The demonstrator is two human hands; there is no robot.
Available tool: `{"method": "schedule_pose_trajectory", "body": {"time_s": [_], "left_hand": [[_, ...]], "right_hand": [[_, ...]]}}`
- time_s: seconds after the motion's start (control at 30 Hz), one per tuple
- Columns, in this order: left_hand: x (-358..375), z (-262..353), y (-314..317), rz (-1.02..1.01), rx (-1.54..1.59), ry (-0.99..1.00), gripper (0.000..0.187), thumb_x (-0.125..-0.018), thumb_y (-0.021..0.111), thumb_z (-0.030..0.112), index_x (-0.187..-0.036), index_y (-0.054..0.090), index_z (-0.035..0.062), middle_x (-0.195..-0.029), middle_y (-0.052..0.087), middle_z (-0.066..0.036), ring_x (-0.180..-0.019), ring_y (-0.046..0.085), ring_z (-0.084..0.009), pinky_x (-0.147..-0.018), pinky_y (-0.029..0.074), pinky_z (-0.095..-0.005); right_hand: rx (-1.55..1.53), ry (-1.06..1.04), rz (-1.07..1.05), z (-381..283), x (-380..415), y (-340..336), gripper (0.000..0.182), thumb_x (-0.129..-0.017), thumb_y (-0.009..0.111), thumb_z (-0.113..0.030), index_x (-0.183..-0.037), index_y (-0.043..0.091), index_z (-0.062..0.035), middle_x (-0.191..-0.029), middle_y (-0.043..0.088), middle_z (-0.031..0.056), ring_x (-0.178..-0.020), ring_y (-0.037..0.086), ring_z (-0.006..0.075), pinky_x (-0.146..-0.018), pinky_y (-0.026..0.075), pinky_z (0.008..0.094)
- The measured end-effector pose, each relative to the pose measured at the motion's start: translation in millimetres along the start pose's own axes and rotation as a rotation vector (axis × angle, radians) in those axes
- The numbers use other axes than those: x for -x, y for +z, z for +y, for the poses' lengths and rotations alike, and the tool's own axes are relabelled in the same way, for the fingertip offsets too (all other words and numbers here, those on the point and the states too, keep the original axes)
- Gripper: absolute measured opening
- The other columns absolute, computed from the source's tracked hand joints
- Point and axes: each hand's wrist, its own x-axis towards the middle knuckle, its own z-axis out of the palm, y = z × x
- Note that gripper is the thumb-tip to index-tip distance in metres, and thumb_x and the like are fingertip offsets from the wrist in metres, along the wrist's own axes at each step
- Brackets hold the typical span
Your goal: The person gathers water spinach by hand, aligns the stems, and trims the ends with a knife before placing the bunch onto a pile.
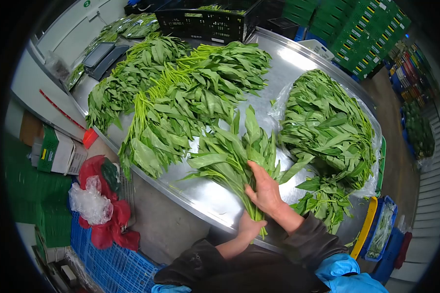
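The bunch of leafy green stems [237, 166] slants over the near part of the metal table [283, 56], leafy tips toward twelve o'clock and stem ends toward the near rim at six; whether its leaves rest on the metal I cannot tell. With that bunch as the clock's centre, the left hand [249, 227] is at six, fingers curled around the stem ends and pinching them together. The right hand [269, 190] is at four, cupped against the side of the stems with its thumb laid along them; some fingers are hidden, so I cannot tell how tightly it closes. Near four, a small heap of loose greens [325, 200] lies just below a large leafy pile [327, 127] at half past two, which has clear plastic around it. At eleven stretches a long row of greens [195, 93], with a second row [137, 78] beyond it toward ten. Farther out, a black crate [205, 24] stands near twelve, stacked green crates [369, 29] at half past one, and a blue crate [112, 266] at eight.
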Motion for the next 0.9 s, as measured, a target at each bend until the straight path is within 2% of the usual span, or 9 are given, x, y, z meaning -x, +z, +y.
{"method": "schedule_pose_trajectory", "body": {"time_s": [0.17, 0.2, 0.3, 0.43, 0.5, 0.6, 0.73, 0.83, 0.9], "left_hand": [[4, 12, -2, 0.031, -0.063, 0.104, 0.068, -0.063, 0.079, 0.005, -0.122, 0.046, 0.0009, -0.111, 0.061, -0.013, -0.105, 0.059, -0.0243, -0.091, 0.047, -0.0346], [4, 16, -3, -0.004, -0.077, 0.088, 0.072, -0.064, 0.077, 0.003, -0.127, 0.042, 0.0009, -0.115, 0.059, -0.014, -0.109, 0.058, -0.0264, -0.093, 0.046, -0.0362], [-2, 2, 0, -0.020, -0.086, 0.128, 0.074, -0.066, 0.078, 0.008, -0.129, 0.040, 0.0016, -0.117, 0.058, -0.015, -0.110, 0.057, -0.0268, -0.093, 0.045, -0.0361], [-2, -1, 1, 0.022, -0.118, 0.178, 0.069, -0.070, 0.078, 0.019, -0.127, 0.043, 0.0021, -0.115, 0.059, -0.016, -0.108, 0.058, -0.0264, -0.091, 0.045, -0.0357], [2, 6, 0, 0.015, -0.149, 0.192, 0.067, -0.071, 0.077, 0.021, -0.127, 0.044, 0.0019, -0.116, 0.059, -0.017, -0.109, 0.058, -0.0275, -0.090, 0.045, -0.0365], [-3, 7, -1, -0.024, -0.238, 0.182, 0.064, -0.074, 0.075, 0.023, -0.126, 0.045, 0.0015, -0.115, 0.059, -0.019, -0.109, 0.058, -0.0297, -0.090, 0.045, -0.0379], [0, 15, -2, -0.067, -0.289, 0.137, 0.064, -0.076, 0.072, 0.022, -0.129, 0.042, 0.0017, -0.118, 0.057, -0.019, -0.111, 0.056, -0.0303, -0.091, 0.044, -0.0390], [3, 11, 0, -0.011, -0.204, 0.187, 0.066, -0.078, 0.070, 0.021, -0.133, 0.038, 0.0024, -0.123, 0.054, -0.017, -0.115, 0.053, -0.0289, -0.093, 0.042, -0.0383], [8, 12, 2, 0.051, -0.175, 0.273, 0.067, -0.077, 0.070, 0.028, -0.132, 0.039, 0.0055, -0.117, 0.057, -0.018, -0.109, 0.056, -0.0321, -0.089, 0.045, -0.0401]], "right_hand": [[-0.054, -0.077, 0.008, 3, 5, 3, 0.046, -0.073, 0.061, -0.004, -0.118, 0.053, -0.0105, -0.131, 0.046, 0.0171, -0.104, 0.057, 0.0358, -0.088, 0.048, 0.0412], [-0.063, -0.069, 0.011, 2, 6, 3, 0.035, -0.072, 0.061, -0.002, -0.106, 0.058, -0.0096, -0.132, 0.045, 0.0168, -0.109, 0.055, 0.0347, -0.088, 0.048, 0.0413], [0.026, -0.178, -0.001, 6, 8, 1, 0.031, -0.070, 0.059, -0.001, -0.100, 0.062, -0.0089, -0.132, 0.046, 0.0158, -0.118, 0.048, 0.0348, -0.094, 0.045, 0.0392], [0.056, -0.174, -0.007, 5, 11, 6, 0.028, -0.070, 0.062, -0.003, -0.096, 0.065, -0.0092, -0.135, 0.045, 0.0154, -0.125, 0.042, 0.0355, -0.099, 0.041, 0.0408], [0.052, -0.331, -0.051, 0, 10, 2, 0.028, -0.070, 0.063, -0.005, -0.097, 0.066, -0.0086, -0.136, 0.044, 0.0158, -0.130, 0.037, 0.0362, -0.104, 0.036, 0.0446], [0.052, -0.382, -0.138, -3, 13, 1, 0.025, -0.072, 0.064, -0.007, -0.097, 0.067, -0.0079, -0.135, 0.045, 0.0159, -0.132, 0.034, 0.0359, -0.104, 0.033, 0.0470], [-0.037, -0.295, -0.081, -13, 16, -5, 0.023, -0.074, 0.064, -0.007, -0.097, 0.066, -0.0085, -0.135, 0.044, 0.0166, -0.134, 0.031, 0.0351, -0.104, 0.033, 0.0464], [0.004, -0.238, 0.097, -19, 18, -14, 0.023, -0.074, 0.066, -0.009, -0.097, 0.065, -0.0096, -0.127, 0.049, 0.0154, -0.122, 0.043, 0.0330, -0.097, 0.039, 0.0431], [-0.016, -0.120, 0.171, -23, 24, -21, 0.025, -0.072, 0.068, -0.008, -0.097, 0.066, -0.0109, -0.114, 0.053, 0.0123, -0.099, 0.055, 0.0307, -0.085, 0.046, 0.0394]]}}
